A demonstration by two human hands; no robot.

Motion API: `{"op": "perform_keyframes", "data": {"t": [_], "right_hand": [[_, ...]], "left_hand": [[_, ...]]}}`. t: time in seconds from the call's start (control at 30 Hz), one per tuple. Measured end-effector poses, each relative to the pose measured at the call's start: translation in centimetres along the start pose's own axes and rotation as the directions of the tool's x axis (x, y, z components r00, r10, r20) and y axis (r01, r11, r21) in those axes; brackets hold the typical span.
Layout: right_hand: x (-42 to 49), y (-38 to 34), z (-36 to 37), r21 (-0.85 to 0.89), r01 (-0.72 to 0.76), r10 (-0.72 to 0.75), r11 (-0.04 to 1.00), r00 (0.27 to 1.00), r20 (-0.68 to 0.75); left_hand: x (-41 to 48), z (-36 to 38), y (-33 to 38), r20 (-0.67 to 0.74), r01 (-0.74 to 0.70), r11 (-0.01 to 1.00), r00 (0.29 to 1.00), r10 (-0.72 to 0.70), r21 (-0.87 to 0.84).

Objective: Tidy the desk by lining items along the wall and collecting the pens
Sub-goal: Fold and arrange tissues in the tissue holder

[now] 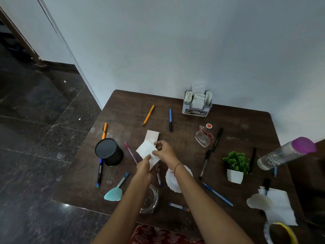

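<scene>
Nearest me: glass jar (151,199) under my left forearm, white doily (171,182) under my right wrist, both on the desk (191,155). Clear pen (159,179) lies between them, just below the grip. Blue pen (217,193) is near-right, well apart.

Grip: left hand (143,167) and right hand (164,151) both pinch one white napkin (146,150) over mid-desk. Left has the near edge, thumb on top; right has the right side. Can't tell if the napkin touches the desk. A second sheet (152,135) lies flat just beyond, partly under it.

Left of the grip: pink pen (130,152) just beside, then the black cup (109,152), with an orange pen (104,130) behind it.
Right of the grip: two black pens (204,163), well apart.

Beyond: far orange pen (148,115) and far blue pen (170,119), loose, short of the wall (175,50). Holder (197,107), stuffed with napkins, sits against the wall, far-right.
</scene>
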State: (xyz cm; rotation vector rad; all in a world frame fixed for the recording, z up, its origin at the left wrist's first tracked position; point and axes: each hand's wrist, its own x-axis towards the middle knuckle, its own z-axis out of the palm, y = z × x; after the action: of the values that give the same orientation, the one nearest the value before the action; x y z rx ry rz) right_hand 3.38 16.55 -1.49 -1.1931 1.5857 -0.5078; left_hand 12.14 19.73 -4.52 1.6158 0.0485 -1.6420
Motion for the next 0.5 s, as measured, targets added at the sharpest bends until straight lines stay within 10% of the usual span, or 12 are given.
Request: {"op": "perform_keyframes", "data": {"t": [0.5], "right_hand": [[-3.8,2.5,-8.8,0.676,-0.221,0.132,0.703,0.975,0.181]], "left_hand": [[-3.7,4.9,1.0,0.269,-0.362,0.886,0.919,0.287,0.290]]}}
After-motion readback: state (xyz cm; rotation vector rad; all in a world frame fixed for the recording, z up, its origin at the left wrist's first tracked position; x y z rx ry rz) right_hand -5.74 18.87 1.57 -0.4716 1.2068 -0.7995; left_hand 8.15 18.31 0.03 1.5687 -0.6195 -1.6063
